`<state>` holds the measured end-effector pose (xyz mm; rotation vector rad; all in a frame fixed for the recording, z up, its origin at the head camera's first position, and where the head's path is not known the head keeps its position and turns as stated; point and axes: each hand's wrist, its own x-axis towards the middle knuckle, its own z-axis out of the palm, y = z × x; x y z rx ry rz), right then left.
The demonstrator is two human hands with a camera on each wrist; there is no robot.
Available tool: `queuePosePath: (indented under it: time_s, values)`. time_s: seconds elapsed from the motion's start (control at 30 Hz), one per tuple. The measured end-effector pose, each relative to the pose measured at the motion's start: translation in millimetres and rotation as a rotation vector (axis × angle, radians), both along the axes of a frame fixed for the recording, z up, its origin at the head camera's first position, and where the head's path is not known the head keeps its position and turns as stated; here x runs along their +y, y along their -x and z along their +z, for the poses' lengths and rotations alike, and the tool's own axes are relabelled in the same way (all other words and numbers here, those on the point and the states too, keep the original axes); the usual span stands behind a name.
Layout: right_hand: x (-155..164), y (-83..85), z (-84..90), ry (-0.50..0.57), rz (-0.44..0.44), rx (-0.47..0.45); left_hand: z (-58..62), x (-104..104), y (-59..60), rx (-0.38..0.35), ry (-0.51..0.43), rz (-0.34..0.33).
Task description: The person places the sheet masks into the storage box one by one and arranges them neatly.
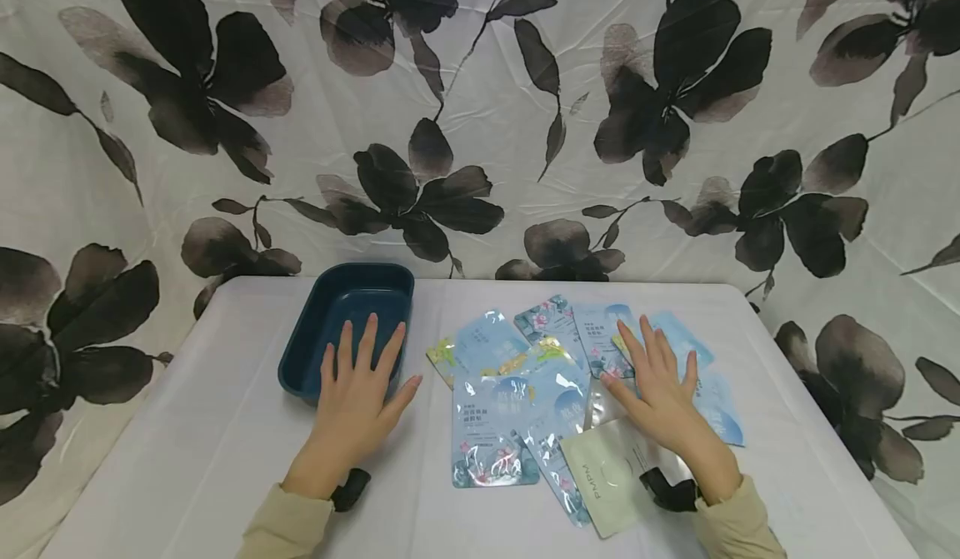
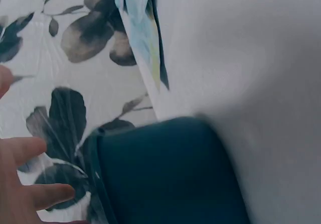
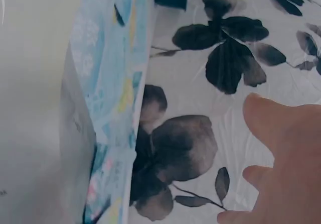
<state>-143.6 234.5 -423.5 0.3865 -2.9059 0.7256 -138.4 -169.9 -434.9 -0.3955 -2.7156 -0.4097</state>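
In the head view my left hand [image 1: 356, 405] is held with fingers spread over the near right part of a dark blue plastic basin [image 1: 296, 359]. Its fingers are straight and hold nothing. My right hand [image 1: 663, 392], also spread and holding nothing, hovers over the right side of a loose pile of flat sachets. Most are light blue sachets [image 1: 495, 434] with flower prints, overlapping one another. A pale green PMPM sachet [image 1: 600, 480] lies nearest the front, below the right hand. The right palm hides part of the pile. The left wrist view shows the basin [image 2: 165, 174] beside the fingers.
A white-covered table [image 1: 225, 459] bears everything. Behind it hangs a white cloth [image 1: 525, 126] printed with dark flowers. More blue sachets [image 1: 716, 409] lie at the pile's right side, and a greenish-yellow one [image 1: 442, 359] peeks out at its left.
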Motion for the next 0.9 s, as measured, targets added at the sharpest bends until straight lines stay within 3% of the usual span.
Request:
queuePosePath:
  time_s: [0.33, 0.47, 0.63, 0.9]
  values:
    - [-1.6, 5.1, -13.9, 0.46, 0.131, -0.061, 6.7, -46.2, -4.5, 0.038, -0.167, -0.033]
    - [0.0, 1.5, -21.4, 0.561, 0.131, -0.08, 6.7, -68.5, -4.5, 0.033, -0.278, -0.045]
    - [6.0, -5.8, -31.9, 0.607, 0.173, -0.076, 2.3, -94.2, -2.5, 0.004, -0.38, -0.055]
    - [22.6, -19.5, -43.9, 0.517, 0.126, -0.075, -14.6, -113.8, -0.2, -0.143, -0.533, -0.068]
